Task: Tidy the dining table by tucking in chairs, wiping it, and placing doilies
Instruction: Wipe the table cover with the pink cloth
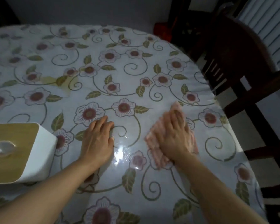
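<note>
Right hand [174,135] flat on pink cloth [158,159], fingers straight and together, palm pressing cloth to table [136,75]. Hand and cloth both blurred. Cloth sticks out past the hand at fingertips, on the left side and near the wrist; pale pink, ribbed-looking texture, crumpled, exact shape can't tell. It lies on the near right part of the table, close to the right edge.

Left hand [98,139] just left of it, palm down, fingers straight and relaxed, resting on the table, holding nothing. Hands near each other, not touching. Bright glare spot on the surface between them.

Table rounded, covered in white cloth with pink-maroon flowers, green leaves and dark curling vines, under a shiny clear cover. Yellowish stain patch [55,81] mid-left, far from the hands.

Tissue box [21,152] at near left, white with wood-tone top, tissue poking out of the slot; left forearm passes just beside it.

Dark wooden chair [242,75] at the right, slatted back, close to the table edge. Room dim; grey wall behind, red object [162,32] on floor at far right, unclear what.
</note>
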`<state>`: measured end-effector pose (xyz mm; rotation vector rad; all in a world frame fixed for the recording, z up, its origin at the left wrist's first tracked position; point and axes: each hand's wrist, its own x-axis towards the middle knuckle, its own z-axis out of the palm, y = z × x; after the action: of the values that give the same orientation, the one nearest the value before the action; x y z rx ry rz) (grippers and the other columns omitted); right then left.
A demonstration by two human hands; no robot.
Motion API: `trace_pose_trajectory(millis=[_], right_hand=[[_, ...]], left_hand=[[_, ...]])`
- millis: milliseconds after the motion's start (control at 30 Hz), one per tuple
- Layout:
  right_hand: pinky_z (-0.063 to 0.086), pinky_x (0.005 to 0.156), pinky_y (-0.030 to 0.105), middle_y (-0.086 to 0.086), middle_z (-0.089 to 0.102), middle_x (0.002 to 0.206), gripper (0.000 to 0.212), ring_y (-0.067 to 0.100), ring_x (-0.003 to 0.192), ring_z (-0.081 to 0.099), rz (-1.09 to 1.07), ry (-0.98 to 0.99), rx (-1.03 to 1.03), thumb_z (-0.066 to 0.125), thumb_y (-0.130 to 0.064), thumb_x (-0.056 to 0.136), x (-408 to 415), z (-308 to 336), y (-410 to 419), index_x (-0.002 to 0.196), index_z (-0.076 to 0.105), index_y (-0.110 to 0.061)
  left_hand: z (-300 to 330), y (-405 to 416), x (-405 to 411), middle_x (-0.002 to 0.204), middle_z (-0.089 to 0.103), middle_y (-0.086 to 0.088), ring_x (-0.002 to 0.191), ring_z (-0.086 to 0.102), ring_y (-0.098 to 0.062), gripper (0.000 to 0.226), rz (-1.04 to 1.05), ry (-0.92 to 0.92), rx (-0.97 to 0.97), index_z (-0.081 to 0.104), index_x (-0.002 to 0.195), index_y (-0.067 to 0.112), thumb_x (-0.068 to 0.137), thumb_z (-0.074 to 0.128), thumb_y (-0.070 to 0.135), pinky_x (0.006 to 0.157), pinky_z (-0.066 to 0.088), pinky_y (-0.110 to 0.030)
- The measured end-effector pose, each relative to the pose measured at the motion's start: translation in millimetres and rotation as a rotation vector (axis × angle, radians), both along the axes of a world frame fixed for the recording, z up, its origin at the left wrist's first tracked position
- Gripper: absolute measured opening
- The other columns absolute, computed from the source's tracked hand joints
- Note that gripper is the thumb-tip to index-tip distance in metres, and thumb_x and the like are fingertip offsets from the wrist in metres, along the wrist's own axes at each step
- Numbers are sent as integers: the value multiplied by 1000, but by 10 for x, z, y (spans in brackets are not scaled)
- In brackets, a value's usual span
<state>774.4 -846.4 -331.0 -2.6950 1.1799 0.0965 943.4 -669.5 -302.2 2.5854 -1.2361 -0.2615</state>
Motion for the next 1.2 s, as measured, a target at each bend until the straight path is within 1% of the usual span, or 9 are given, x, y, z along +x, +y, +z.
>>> trace_pose_trajectory(millis=[133, 233, 367, 433, 633, 800, 900, 1100, 1200], right_hand=[[4, 117, 51, 13, -13, 158, 75, 32, 145, -11, -151, 12, 49, 21, -51, 94, 558, 4, -112, 149, -9, -11], [33, 106, 59, 8, 8, 152, 74, 38, 141, 16, 187, -69, 75, 32, -57, 87, 741, -6, 473, 147, 9, -19], [-9, 115, 43, 1, 2, 161, 70, 17, 147, -7, 493, -59, 9, 19, -57, 90, 394, -30, 399, 149, -1, -24], [-7, 115, 45, -3, -16, 158, 67, 20, 146, -11, 250, 6, -99, 7, -56, 88, 136, -38, -88, 143, -19, -28], [7, 117, 52, 12, -2, 159, 71, 29, 146, -4, -379, 94, -51, 19, -53, 94, 20, 118, -958, 150, 3, -13], [-8, 116, 43, 7, -32, 152, 77, 26, 143, -24, 178, 28, 0, 13, -57, 92, 863, -72, 16, 143, -28, -15], [-12, 116, 37, 2, -18, 157, 74, 14, 143, -23, 617, -3, 46, 4, -58, 89, 1028, -59, 412, 147, -13, -17], [7, 117, 47, 12, -3, 160, 73, 28, 147, -1, 161, 35, -28, 19, -50, 92, 1515, -57, -306, 151, 1, -9], [7, 117, 47, 14, 0, 160, 73, 27, 147, -1, 248, -1, -58, 22, -50, 95, 1652, -68, -76, 150, 3, -6]], left_hand=[[-26, -153, 59, 147, 36, -8, 130, 31, -30, 43, 32, -32, 23, 48, 128, 13, 86, 55, 20, 103, 35, -47], [-11, -224, 126, 146, 37, -9, 129, 33, -31, 43, 27, -43, 45, 48, 127, 11, 85, 54, 15, 104, 34, -47], [22, -311, 253, 145, 38, -12, 129, 34, -33, 47, 30, -38, 88, 47, 129, 9, 82, 55, 12, 106, 31, -47], [18, -363, 286, 142, 40, -15, 129, 35, -35, 46, 34, -27, 76, 48, 127, 8, 82, 57, 14, 106, 31, -48], [-17, -417, 304, 141, 41, -17, 130, 36, -34, 44, 37, -21, 29, 50, 126, 7, 84, 58, 18, 107, 29, -47], [43, -204, 391, 142, 39, -15, 128, 33, -35, 44, 139, 12, 11, 49, 127, 7, 83, 55, 7, 106, 31, -45], [82, -1, 426, 144, 38, -11, 126, 33, -34, 47, 229, 22, -2, 46, 129, 9, 83, 52, 4, 103, 35, -45], [-3, 283, 354, 147, 33, -12, 133, 28, -30, 51, 264, 15, -47, 39, 135, 8, 85, 48, 6, 109, 26, -42], [-42, 409, 231, 146, 33, -16, 134, 28, -31, 54, 275, 43, -113, 38, 135, 2, 82, 48, -1, 112, 20, -39]])
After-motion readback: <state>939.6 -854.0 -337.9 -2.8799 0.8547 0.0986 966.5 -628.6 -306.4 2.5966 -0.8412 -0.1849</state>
